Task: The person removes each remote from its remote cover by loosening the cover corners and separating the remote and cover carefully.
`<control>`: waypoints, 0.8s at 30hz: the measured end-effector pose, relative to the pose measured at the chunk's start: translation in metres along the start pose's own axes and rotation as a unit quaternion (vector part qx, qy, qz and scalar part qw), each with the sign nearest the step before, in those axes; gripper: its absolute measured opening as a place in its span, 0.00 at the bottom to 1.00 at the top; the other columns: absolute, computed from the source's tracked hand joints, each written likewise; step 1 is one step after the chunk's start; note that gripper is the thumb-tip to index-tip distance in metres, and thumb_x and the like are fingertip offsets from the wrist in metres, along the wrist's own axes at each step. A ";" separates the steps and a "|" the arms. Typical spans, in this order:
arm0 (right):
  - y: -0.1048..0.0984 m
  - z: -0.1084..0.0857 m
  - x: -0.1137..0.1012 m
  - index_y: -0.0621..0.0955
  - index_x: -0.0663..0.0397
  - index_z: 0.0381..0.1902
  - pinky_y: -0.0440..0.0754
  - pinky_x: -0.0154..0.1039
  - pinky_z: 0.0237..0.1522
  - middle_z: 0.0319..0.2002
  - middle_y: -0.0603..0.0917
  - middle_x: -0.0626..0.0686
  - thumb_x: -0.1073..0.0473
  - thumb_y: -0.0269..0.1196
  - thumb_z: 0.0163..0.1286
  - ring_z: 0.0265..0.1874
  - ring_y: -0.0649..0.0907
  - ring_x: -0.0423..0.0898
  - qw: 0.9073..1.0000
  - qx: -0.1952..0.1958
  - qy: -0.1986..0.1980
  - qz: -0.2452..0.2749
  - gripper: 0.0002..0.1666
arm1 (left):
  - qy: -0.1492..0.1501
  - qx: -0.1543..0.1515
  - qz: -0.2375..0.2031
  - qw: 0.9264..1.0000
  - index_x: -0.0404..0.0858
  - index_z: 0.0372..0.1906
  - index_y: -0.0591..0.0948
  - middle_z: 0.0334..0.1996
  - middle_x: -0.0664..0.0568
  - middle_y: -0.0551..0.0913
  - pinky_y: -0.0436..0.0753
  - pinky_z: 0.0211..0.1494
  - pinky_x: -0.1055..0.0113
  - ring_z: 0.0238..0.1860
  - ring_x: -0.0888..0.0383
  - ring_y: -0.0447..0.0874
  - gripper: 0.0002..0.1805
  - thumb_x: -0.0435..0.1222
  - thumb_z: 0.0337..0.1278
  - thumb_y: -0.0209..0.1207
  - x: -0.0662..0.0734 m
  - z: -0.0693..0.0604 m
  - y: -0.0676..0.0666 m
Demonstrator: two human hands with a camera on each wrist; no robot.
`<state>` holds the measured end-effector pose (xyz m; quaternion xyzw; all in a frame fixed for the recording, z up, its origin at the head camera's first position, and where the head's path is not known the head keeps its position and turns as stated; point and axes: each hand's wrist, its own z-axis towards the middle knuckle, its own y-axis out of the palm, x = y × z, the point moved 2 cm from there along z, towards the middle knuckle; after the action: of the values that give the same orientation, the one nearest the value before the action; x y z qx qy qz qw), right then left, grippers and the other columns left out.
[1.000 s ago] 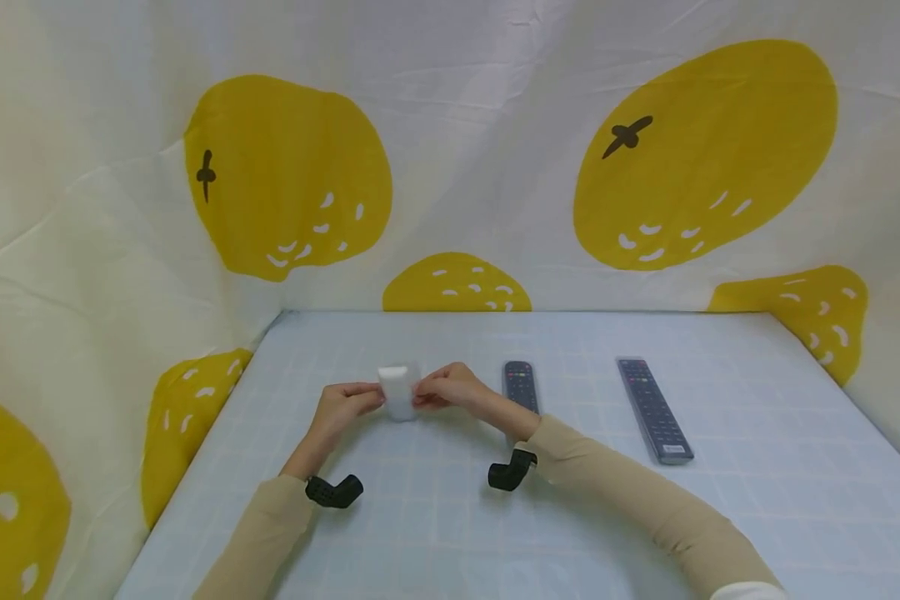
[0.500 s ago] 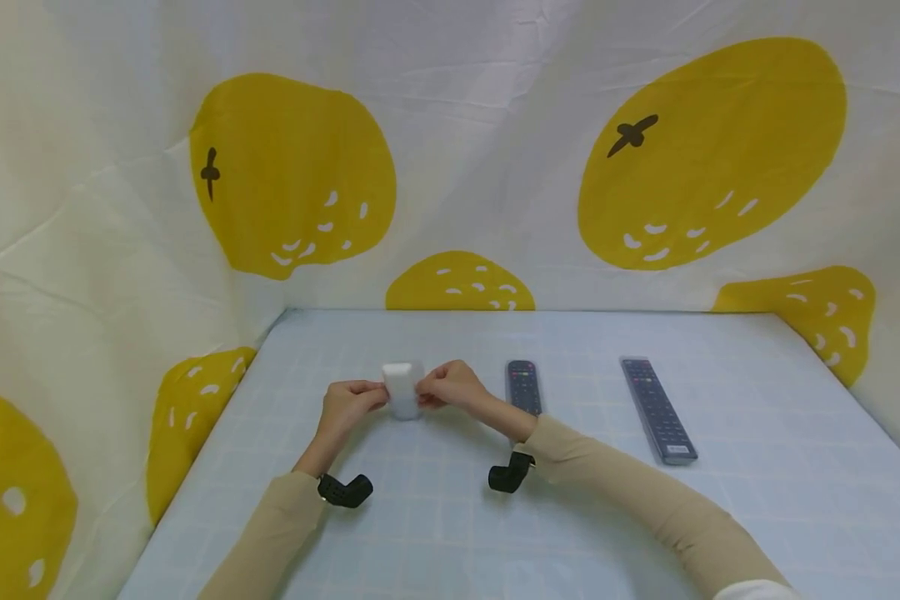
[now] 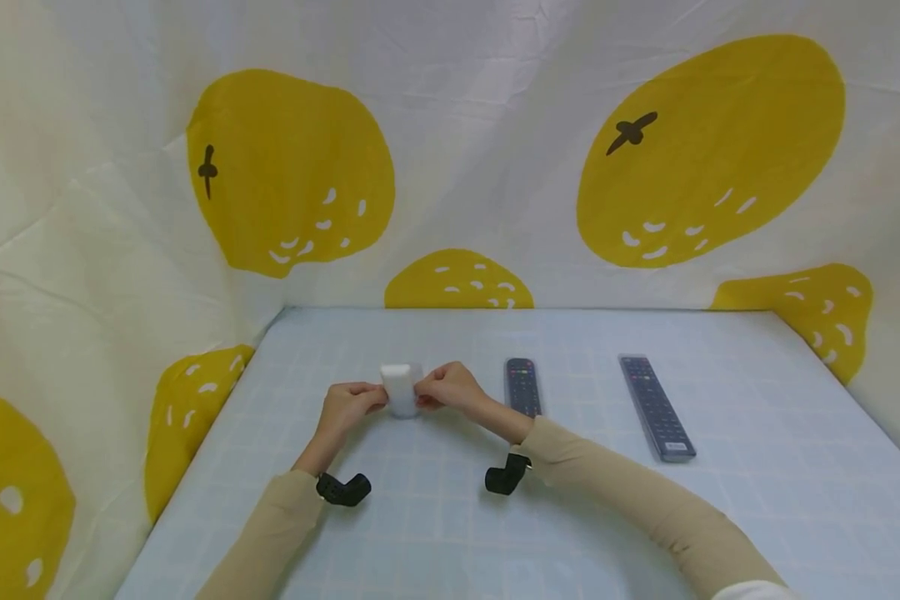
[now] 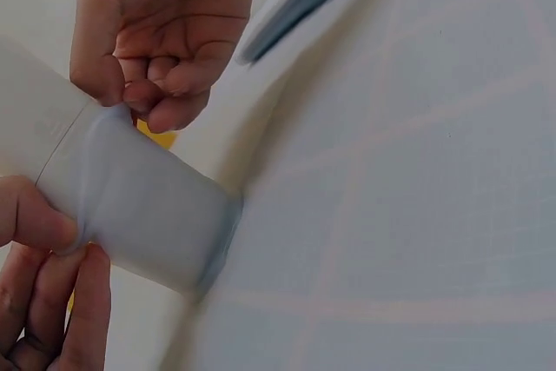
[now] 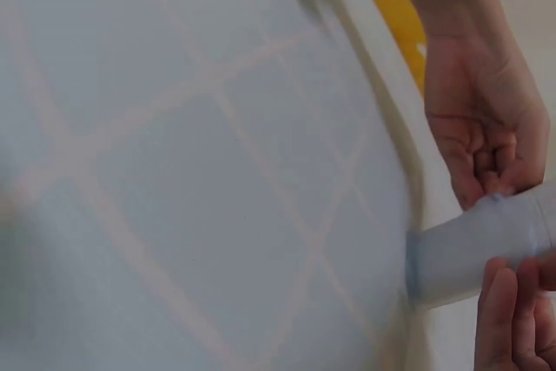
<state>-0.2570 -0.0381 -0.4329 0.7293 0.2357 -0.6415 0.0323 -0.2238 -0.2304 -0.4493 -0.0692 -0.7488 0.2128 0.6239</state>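
A small white device (image 3: 396,377), shaped like a remote control, stands upright on the table. A translucent soft cover (image 4: 148,197) wraps its lower part, and the cover's rim shows as a wrinkled edge in the left wrist view. My left hand (image 3: 343,410) pinches that rim on one side between thumb and fingers. On the opposite side my right hand (image 3: 453,388) pinches the rim, its other fingers curled. Above the rim the bare white body (image 4: 39,119) shows a thin seam. The device's far face is hidden in the head view.
A dark remote control (image 3: 523,386) in a clear cover lies just beyond my right forearm, partly hidden by it. Another, longer dark remote control (image 3: 656,407) lies farther right. A pale checked cloth (image 3: 435,517) covers the table, and a lemon-print curtain (image 3: 487,167) hangs behind.
My left forearm has shifted slightly to the right. Both hands keep their pinch on the cover, and the device stays in nearly the same place.
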 end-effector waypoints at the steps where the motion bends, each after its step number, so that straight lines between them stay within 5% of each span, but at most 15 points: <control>1: 0.000 0.000 0.000 0.85 0.68 0.28 0.86 0.38 0.32 0.21 0.86 0.55 0.61 0.64 0.58 0.18 0.83 0.39 1.000 0.002 -0.002 0.000 0.12 | -0.002 0.002 0.001 1.000 0.31 0.33 0.87 0.27 0.51 0.88 0.79 0.35 0.74 0.29 0.66 0.80 0.12 0.36 0.47 0.64 0.000 0.000 0.000; 15: 0.003 0.004 0.008 0.86 0.67 0.29 0.85 0.36 0.30 0.21 0.87 0.54 0.61 0.64 0.57 0.19 0.84 0.40 1.000 0.014 0.013 -0.005 0.11 | -0.007 0.022 0.046 0.999 0.35 0.31 0.88 0.29 0.52 0.88 0.74 0.38 0.74 0.34 0.63 0.79 0.12 0.40 0.45 0.65 -0.004 0.002 0.002; 24: 0.004 0.003 0.018 0.86 0.65 0.27 0.76 0.28 0.23 0.21 0.87 0.54 0.59 0.66 0.57 0.16 0.81 0.38 0.999 0.007 0.017 -0.029 0.11 | -0.006 0.026 0.048 0.999 0.36 0.28 0.89 0.28 0.52 0.88 0.73 0.38 0.72 0.32 0.64 0.78 0.10 0.39 0.42 0.66 -0.009 0.000 0.004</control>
<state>-0.2576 -0.0374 -0.4512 0.7334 0.2527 -0.6310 0.0049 -0.2227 -0.2303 -0.4585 -0.0874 -0.7426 0.2618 0.6102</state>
